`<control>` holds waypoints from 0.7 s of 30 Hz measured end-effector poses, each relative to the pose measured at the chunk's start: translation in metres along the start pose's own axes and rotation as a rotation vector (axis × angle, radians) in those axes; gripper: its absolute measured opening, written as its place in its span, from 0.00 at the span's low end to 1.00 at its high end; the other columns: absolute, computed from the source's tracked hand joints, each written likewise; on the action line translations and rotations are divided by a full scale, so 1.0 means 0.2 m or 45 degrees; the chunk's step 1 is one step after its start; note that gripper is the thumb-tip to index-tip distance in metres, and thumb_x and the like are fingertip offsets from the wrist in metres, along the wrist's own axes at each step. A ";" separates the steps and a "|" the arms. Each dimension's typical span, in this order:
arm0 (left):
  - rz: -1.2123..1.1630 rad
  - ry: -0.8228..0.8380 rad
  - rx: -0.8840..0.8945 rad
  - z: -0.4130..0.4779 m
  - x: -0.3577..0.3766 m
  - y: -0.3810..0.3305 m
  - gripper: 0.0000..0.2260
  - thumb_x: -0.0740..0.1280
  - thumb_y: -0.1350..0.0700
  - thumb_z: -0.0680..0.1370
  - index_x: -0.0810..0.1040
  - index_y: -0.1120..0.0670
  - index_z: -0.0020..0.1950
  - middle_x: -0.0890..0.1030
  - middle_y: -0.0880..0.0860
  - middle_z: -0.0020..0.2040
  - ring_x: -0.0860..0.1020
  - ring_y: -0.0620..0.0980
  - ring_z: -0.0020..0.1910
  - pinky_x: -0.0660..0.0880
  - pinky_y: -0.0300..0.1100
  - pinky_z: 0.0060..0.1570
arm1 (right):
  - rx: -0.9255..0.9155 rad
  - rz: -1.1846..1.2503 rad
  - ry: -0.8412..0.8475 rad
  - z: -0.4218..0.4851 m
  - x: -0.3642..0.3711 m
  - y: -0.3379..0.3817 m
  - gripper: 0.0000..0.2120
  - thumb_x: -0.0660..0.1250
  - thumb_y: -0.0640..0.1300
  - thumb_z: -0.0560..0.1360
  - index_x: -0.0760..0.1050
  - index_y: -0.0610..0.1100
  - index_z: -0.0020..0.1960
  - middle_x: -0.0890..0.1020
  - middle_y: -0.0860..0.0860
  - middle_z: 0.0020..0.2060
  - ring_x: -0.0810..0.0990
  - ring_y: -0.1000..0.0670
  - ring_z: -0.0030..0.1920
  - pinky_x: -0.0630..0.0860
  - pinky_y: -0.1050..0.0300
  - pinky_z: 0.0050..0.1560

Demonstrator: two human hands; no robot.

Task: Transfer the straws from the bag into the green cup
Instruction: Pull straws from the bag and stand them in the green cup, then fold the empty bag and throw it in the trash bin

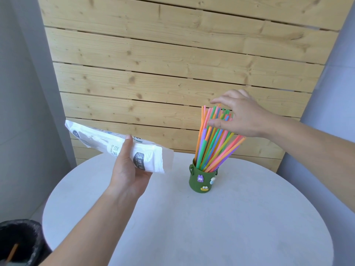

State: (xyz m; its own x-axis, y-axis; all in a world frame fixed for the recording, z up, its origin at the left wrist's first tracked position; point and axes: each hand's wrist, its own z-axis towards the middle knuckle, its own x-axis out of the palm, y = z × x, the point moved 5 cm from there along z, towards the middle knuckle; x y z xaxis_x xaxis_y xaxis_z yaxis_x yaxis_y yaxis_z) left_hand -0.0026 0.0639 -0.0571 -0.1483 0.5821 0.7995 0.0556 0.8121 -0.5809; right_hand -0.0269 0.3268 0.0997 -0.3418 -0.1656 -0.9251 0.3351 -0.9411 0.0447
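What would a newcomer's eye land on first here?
Most likely the fan of bright straws standing in the green cup, right of centre on the round white table, with the right hand spread at their tops. Next, the crumpled white bag that the left hand holds up over the table's left side.

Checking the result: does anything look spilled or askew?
Nothing spilled. The straws fan out and lean right in the upright cup; the right hand touches their tops. The left hand holds the bag.
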 end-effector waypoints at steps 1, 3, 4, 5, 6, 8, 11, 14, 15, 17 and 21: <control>-0.002 0.013 -0.011 0.00 0.00 0.01 0.14 0.70 0.44 0.81 0.80 0.52 0.60 0.87 0.51 0.45 0.87 0.52 0.45 0.84 0.50 0.49 | 0.018 0.007 -0.033 -0.01 -0.02 0.01 0.34 0.64 0.70 0.71 0.72 0.53 0.71 0.73 0.48 0.67 0.63 0.46 0.71 0.60 0.43 0.72; 0.002 0.039 -0.034 -0.01 0.01 0.02 0.14 0.70 0.43 0.81 0.80 0.51 0.59 0.86 0.50 0.42 0.87 0.52 0.42 0.84 0.48 0.45 | 0.041 0.027 -0.125 -0.05 -0.07 0.04 0.31 0.63 0.67 0.74 0.74 0.50 0.69 0.75 0.47 0.65 0.65 0.45 0.70 0.61 0.42 0.72; 0.011 0.049 -0.044 -0.02 0.01 0.03 0.13 0.70 0.43 0.81 0.79 0.51 0.58 0.86 0.50 0.40 0.87 0.52 0.40 0.84 0.48 0.43 | 0.020 0.055 -0.204 -0.07 -0.11 0.08 0.29 0.62 0.66 0.75 0.77 0.48 0.67 0.77 0.47 0.63 0.67 0.45 0.68 0.62 0.43 0.71; 0.026 0.060 -0.052 -0.02 0.02 0.04 0.14 0.69 0.43 0.81 0.79 0.51 0.58 0.86 0.51 0.40 0.86 0.52 0.39 0.84 0.47 0.42 | -0.024 0.098 -0.306 -0.11 -0.14 0.14 0.26 0.61 0.65 0.76 0.79 0.47 0.62 0.79 0.48 0.59 0.70 0.45 0.65 0.65 0.44 0.69; 0.041 0.075 -0.057 -0.03 0.03 0.04 0.14 0.69 0.42 0.81 0.79 0.51 0.58 0.85 0.51 0.40 0.86 0.52 0.39 0.84 0.47 0.41 | -0.069 0.168 -0.403 -0.15 -0.16 0.21 0.23 0.60 0.63 0.76 0.81 0.46 0.57 0.82 0.49 0.54 0.73 0.46 0.60 0.68 0.47 0.65; 0.061 0.116 -0.055 -0.05 0.06 0.03 0.17 0.68 0.41 0.81 0.78 0.52 0.61 0.84 0.52 0.43 0.85 0.53 0.43 0.84 0.49 0.47 | -0.094 0.384 -0.433 -0.25 -0.14 0.35 0.19 0.60 0.61 0.75 0.81 0.48 0.48 0.83 0.55 0.44 0.78 0.52 0.51 0.72 0.55 0.56; 0.109 0.176 -0.057 -0.09 0.09 0.03 0.21 0.66 0.38 0.81 0.77 0.54 0.62 0.83 0.57 0.49 0.84 0.57 0.49 0.82 0.54 0.56 | 0.050 0.670 -0.096 -0.38 0.04 0.54 0.23 0.61 0.68 0.70 0.81 0.54 0.52 0.83 0.63 0.49 0.78 0.64 0.55 0.72 0.68 0.54; 0.193 0.254 -0.083 -0.14 0.10 0.03 0.28 0.62 0.35 0.82 0.82 0.59 0.57 0.85 0.60 0.52 0.86 0.59 0.50 0.84 0.53 0.48 | 0.085 0.805 0.038 -0.45 0.23 0.66 0.30 0.65 0.71 0.67 0.77 0.56 0.63 0.80 0.63 0.58 0.76 0.64 0.61 0.71 0.67 0.60; 0.227 0.297 -0.104 -0.15 0.11 0.04 0.31 0.59 0.34 0.83 0.86 0.60 0.54 0.86 0.61 0.52 0.87 0.60 0.51 0.84 0.51 0.47 | 0.104 0.852 0.010 -0.46 0.27 0.68 0.30 0.66 0.69 0.67 0.77 0.55 0.64 0.81 0.62 0.58 0.76 0.63 0.61 0.71 0.65 0.60; 0.306 0.326 -0.133 -0.20 0.11 0.05 0.34 0.56 0.33 0.83 0.90 0.59 0.44 0.88 0.62 0.48 0.88 0.60 0.49 0.84 0.48 0.45 | 0.155 0.935 -0.090 -0.46 0.32 0.69 0.22 0.70 0.61 0.71 0.79 0.54 0.62 0.83 0.61 0.54 0.79 0.62 0.56 0.73 0.64 0.55; 0.366 0.187 -0.157 -0.22 0.09 0.07 0.27 0.64 0.35 0.81 0.87 0.57 0.59 0.86 0.62 0.60 0.85 0.59 0.59 0.80 0.54 0.63 | 0.281 1.134 -0.223 -0.44 0.39 0.63 0.08 0.68 0.48 0.79 0.79 0.54 0.41 0.79 0.60 0.32 0.74 0.56 0.34 0.70 0.59 0.37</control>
State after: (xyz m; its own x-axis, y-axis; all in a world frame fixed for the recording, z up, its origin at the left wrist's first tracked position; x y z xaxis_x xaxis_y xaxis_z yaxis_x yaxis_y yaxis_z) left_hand 0.0394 0.0876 -0.0433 0.0342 0.7803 0.6245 0.1946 0.6077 -0.7700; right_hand 0.0655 0.2204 0.0000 -0.1726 -0.8781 -0.4463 0.3686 -0.4777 0.7974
